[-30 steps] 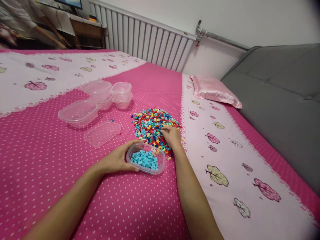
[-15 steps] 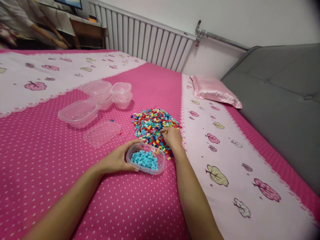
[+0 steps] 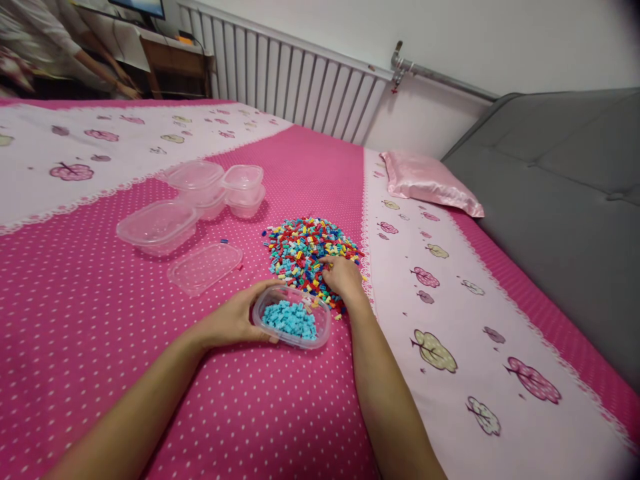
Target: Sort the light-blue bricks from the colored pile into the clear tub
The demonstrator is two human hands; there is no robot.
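Note:
A heap of small coloured bricks [image 3: 305,247] lies on the pink dotted bedspread [image 3: 100,313]. Just in front of it stands a clear plastic tub [image 3: 320,333] holding light blue bricks [image 3: 290,319]. My left hand [image 3: 235,320] grips the tub's left rim, thumb over the near edge. My right hand [image 3: 343,277] rests on the near right side of the heap, fingers curled down into the bricks. Whether those fingers hold a brick is hidden.
A loose clear lid [image 3: 204,267] lies left of the heap, with several lidded clear tubs [image 3: 193,193] behind it. A pink satin pillow [image 3: 430,181] and a grey sofa [image 3: 565,200] are to the right. Another person's arm [image 3: 107,73] reaches at the far left.
My right hand has shifted slightly nearer and leftward across the heap. The left hand and the tub have stayed still. The other person's arm has moved a little.

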